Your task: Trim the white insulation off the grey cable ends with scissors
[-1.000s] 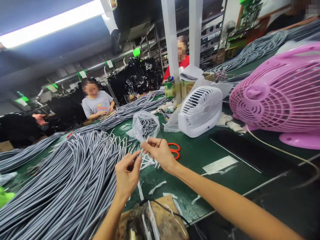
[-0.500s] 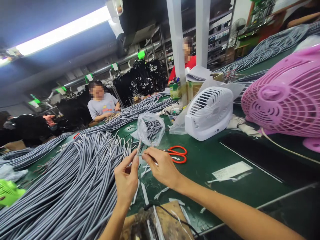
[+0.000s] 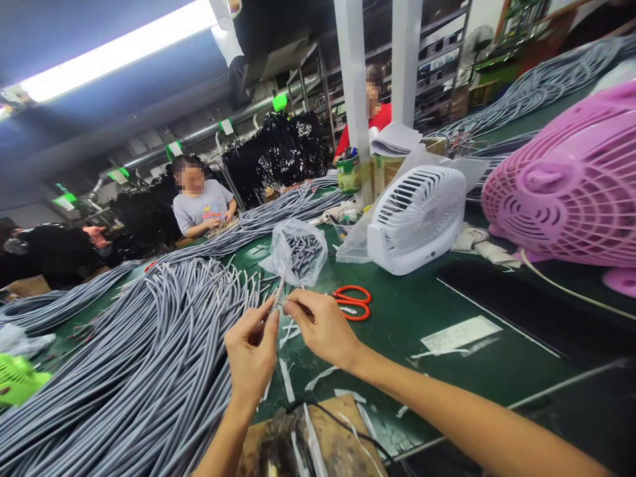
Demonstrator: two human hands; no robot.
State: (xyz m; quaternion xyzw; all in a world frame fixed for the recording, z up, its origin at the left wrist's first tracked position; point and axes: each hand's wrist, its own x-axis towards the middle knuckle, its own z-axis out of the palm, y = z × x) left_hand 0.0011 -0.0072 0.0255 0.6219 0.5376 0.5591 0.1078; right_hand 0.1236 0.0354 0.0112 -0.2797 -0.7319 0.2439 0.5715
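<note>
My left hand (image 3: 251, 354) pinches a cable end (image 3: 280, 290) between thumb and fingers, its braided, silvery tip pointing up. Close beside it, my right hand (image 3: 325, 328) is closed in a pinch at the cable; a thin dark strand seems to run between the two hands, but what the right fingertips hold is too small to name. A large bundle of grey cables (image 3: 149, 344) spreads to the left of my hands. Just beyond the fingertips lies a clear plastic bag (image 3: 318, 271) of short grey tube pieces (image 3: 303, 252). Orange-handled scissors (image 3: 354, 303) rest behind my right hand.
A white fan (image 3: 417, 218) and a larger pink fan (image 3: 551, 192) stand on the right. White strips and a paper label (image 3: 460, 334) lie on the green table (image 3: 397, 318). A stained wooden block (image 3: 342, 430) is at the front edge. Two people sit across the table.
The camera view has shifted slightly. My hands keep the same pinch at the cable end, with the right fingers moved a little away from the tip.
</note>
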